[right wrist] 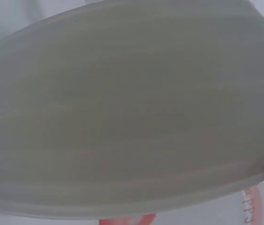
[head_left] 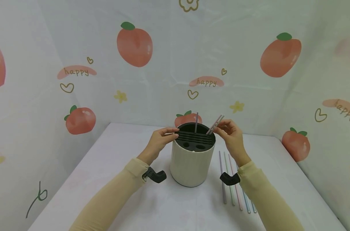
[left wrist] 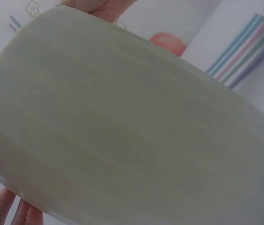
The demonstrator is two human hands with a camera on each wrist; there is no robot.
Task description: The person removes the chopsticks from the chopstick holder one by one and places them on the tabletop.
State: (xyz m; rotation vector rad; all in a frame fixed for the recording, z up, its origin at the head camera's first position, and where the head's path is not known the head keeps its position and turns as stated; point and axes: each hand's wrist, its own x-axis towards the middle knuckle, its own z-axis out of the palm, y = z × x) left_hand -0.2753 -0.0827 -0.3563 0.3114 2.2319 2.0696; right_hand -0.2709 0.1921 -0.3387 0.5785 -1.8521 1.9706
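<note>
A cream cylindrical holder (head_left: 192,168) stands upright on the table, topped by a black insert (head_left: 196,138) with slots and round holes. At its left rim my left hand (head_left: 160,142) rests with fairly straight fingers; some of its fingers (left wrist: 3,206) show beside the holder in the left wrist view. My right hand (head_left: 234,138), at the right rim, pinches slim pale sticks (head_left: 216,123) that lean out of the back opening. A purplish stick (head_left: 196,122) stands in that opening. The holder's wall fills most of both wrist views, hiding much of the hands' work.
Several slim coloured sticks (head_left: 232,183) lie roughly side by side to the right of the holder, partly under my right forearm. The white table (head_left: 128,138) meets a fruit-printed cloth (head_left: 163,89) at the back and sides.
</note>
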